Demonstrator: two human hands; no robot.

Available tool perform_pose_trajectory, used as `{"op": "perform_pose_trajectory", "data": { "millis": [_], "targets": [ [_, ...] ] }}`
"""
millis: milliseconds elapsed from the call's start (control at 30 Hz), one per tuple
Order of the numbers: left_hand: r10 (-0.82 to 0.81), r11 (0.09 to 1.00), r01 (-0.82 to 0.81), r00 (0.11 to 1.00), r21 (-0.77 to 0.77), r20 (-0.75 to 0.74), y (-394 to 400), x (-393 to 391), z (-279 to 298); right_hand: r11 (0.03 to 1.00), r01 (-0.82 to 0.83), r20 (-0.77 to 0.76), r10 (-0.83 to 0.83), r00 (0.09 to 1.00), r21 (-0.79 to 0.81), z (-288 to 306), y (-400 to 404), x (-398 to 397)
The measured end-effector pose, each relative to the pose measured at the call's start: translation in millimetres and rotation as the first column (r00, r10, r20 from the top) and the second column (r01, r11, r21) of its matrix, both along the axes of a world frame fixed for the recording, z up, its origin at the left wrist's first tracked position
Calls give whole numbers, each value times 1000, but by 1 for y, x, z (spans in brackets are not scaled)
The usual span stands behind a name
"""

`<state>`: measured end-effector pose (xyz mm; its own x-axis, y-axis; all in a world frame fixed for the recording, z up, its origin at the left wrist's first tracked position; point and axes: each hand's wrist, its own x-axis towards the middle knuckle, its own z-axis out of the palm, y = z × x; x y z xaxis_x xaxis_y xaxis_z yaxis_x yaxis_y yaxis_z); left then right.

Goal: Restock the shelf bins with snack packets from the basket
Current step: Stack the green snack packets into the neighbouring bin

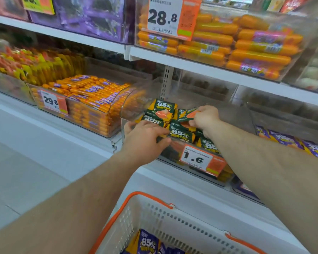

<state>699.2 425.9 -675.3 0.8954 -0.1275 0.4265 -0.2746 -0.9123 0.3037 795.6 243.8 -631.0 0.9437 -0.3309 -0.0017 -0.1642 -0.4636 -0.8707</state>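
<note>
A clear shelf bin [174, 154] with a "1.6" price tag holds dark green "85%" snack packets [161, 109]. My left hand [145, 142] rests palm-down on the bin's front left, fingers spread over the packets. My right hand [204, 118] reaches into the bin and pinches one green packet [188, 114] between thumb and fingers. At the bottom of the view sits the white basket [173, 224] with orange handles, with purple "85%" packets [148, 243] inside.
Left of the bin stands a clear bin of orange sausage sticks [92, 99] tagged "29.8". Purple packets [290, 142] fill the bin to the right. The upper shelf [200, 68] overhangs the bins and carries large orange sausages [246, 46].
</note>
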Motion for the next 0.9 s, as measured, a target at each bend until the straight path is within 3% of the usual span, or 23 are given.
{"op": "perform_pose_trajectory", "data": {
  "millis": [133, 267, 567, 700, 733, 800, 833, 900],
  "targets": [
    [1, 1000, -1, 1000, -12, 21, 1, 0, -1, 902, -129, -110, 91, 990, -412, -13, 3, 16],
    [-5, 1000, 5, 999, -10, 32, 0, 1, -1, 786, -143, -133, 78, 988, -602, -19, 4, 20],
    [-26, 999, 27, 999, -27, 41, 1, -1, 1, 711, -125, -123, 54, 991, -692, -17, 2, 19],
    [-83, 988, 117, 952, -99, 296, 4, -7, 4, 771, -59, 4, 80, 997, -634, -4, 6, -2],
    [-123, 974, 164, 961, -154, 247, 6, -8, 5, 760, -38, 81, 118, 990, -648, -1, 9, -15],
    [-220, 957, 215, 975, -195, -7, 9, -12, 2, 690, 37, 306, 272, 913, -723, 3, 15, -44],
    [-249, 964, 226, 952, -138, -180, 9, -16, 0, 666, 83, 432, 379, 818, -741, 1, 20, -61],
    [-260, 956, 295, 822, -12, -506, 10, -25, -9, 691, 116, 605, 524, 600, -713, -7, 29, -91]
  ]
}}
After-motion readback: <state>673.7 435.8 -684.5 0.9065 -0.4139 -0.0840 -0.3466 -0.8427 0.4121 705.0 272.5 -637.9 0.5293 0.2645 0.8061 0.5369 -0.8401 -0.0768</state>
